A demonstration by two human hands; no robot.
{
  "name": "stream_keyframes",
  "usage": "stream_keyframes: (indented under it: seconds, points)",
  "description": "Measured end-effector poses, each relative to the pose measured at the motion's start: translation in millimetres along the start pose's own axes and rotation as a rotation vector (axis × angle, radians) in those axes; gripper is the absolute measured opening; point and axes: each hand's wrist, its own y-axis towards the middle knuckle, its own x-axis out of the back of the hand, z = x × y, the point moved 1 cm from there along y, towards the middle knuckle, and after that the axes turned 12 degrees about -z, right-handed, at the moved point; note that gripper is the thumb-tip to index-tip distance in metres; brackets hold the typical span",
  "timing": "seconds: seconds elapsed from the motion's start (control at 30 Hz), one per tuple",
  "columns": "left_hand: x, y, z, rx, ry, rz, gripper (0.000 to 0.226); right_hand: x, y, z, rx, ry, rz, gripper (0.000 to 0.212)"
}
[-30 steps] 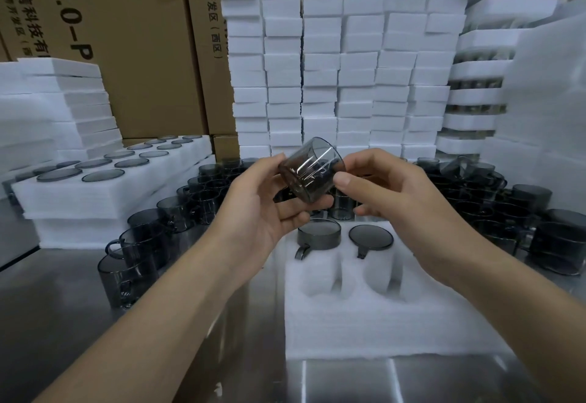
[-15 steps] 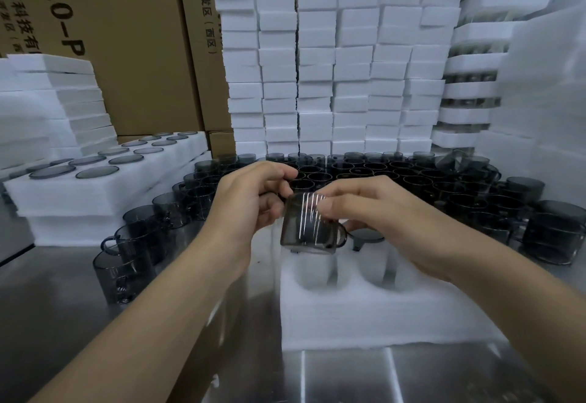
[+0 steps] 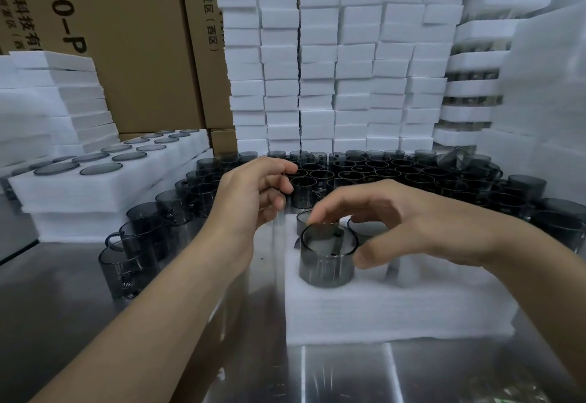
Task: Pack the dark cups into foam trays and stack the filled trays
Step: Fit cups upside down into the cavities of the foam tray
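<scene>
Right hand (image 3: 421, 225), half closed, its fingers (image 3: 342, 204) arched over the mouth of a dark cup (image 3: 326, 263) and the thumb set against the cup's near-right wall, so that the rim is pinched from above; the cup stands directly beneath the fingertips, upright, mouth up, its long axis vertical, and apparently only partly sunk into a pocket of the foam tray (image 3: 412, 310), most of its wall showing above the foam; the coming move is judged a straight press downward along that axis, with the right hand plainly the nearer one; just beyond the fingertips, two seated cups (image 3: 302, 221) sit low in the tray's far row; left hand (image 3: 250, 199), to the left of the held cup and apart from it, loosely curled and holding nothing; past both hands, loose cups (image 3: 380, 174) crowd the steel table (image 3: 63, 307); farther left of the left hand, filled trays (image 3: 95, 187) lie stacked; behind everything, foam blocks (image 3: 317, 69) and cardboard boxes (image 3: 126, 53).
</scene>
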Motion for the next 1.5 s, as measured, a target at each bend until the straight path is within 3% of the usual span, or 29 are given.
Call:
stream_keyframes:
  seconds: [0.47, 0.53, 0.6, 0.7, 0.8, 0.9, 1.03, 1.2, 1.5]
  points:
    - [0.0, 0.2, 0.9, -0.027, 0.065, 0.003, 0.022, -3.3, 6.7, -1.6, -0.074, -0.232, 0.053, 0.056]
    - [-3.6, -2.0, 2.6, -0.104, 0.134, 0.025, 0.019, 0.1, 19.9, 0.4, -0.117, -0.169, -0.072, 0.042]
    - [-9.2, -9.2, 2.2, -0.225, 0.238, 0.129, 0.017, 14.3, 25.1, -6.1, -0.216, 0.014, -0.365, 0.042]
    - [-19.0, -28.0, -2.3, -0.334, 0.425, 0.312, 0.024, 39.7, 12.9, -24.8, -0.218, 0.431, -0.821, 0.04]
    - [-28.0, -44.9, -5.3, -0.484, 0.742, 0.444, 0.047, 50.0, 6.0, -52.8, -0.381, 0.339, -1.004, 0.042]
    - [-34.2, -51.8, -4.1, -0.411, 1.027, 0.636, 0.072, 46.3, 12.9, -66.9, -0.434, 0.197, -0.994, 0.044]
    - [-38.2, -53.3, 1.2, -0.372, 1.27, 0.748, 0.071, 44.0, 14.7, -73.3, -0.41, 0.131, -0.952, 0.045]
    - [-41.9, -53.8, 6.7, -0.389, 1.353, 0.734, 0.076, 39.3, 15.7, -78.0, -0.382, 0.112, -0.924, 0.044]
    - [-38.0, -51.1, 5.2, -0.351, 1.339, 0.759, 0.08, 40.5, 16.2, -83.6, -0.42, 0.3, -0.895, 0.042]
